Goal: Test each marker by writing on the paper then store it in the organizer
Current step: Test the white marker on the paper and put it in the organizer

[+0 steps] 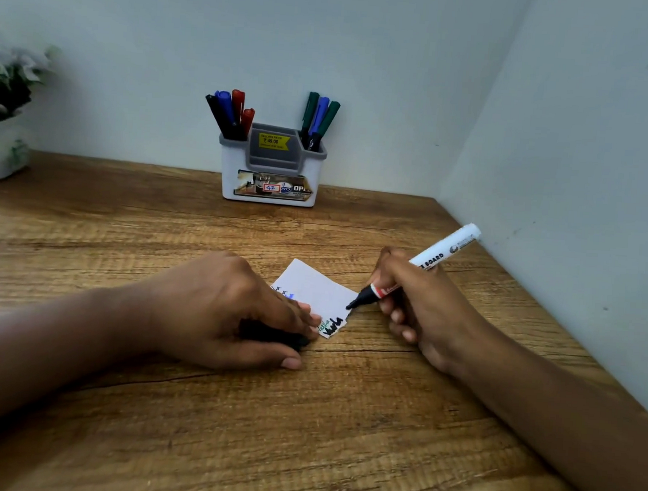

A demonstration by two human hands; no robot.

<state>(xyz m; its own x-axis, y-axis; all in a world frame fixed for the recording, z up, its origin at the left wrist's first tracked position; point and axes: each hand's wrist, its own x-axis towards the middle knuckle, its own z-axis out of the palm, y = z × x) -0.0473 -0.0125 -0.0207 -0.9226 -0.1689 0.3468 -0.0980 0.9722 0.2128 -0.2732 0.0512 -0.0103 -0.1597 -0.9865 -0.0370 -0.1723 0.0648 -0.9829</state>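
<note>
Right hand (pixel 413 304) fingers wrapped around uncapped white marker (pixel 423 264), tip at paper (pixel 319 290) right edge, about 3 o'clock. Left hand (pixel 227 307) pins paper flat, fingers curled over something dark, probably the cap. Organizer (pixel 272 166) at 12 o'clock. Advice: keep paper pinned; short light stroke on blank area.

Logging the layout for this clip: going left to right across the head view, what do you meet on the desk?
Potted plant → left hand → organizer → paper → right hand gripping the white marker.
</note>
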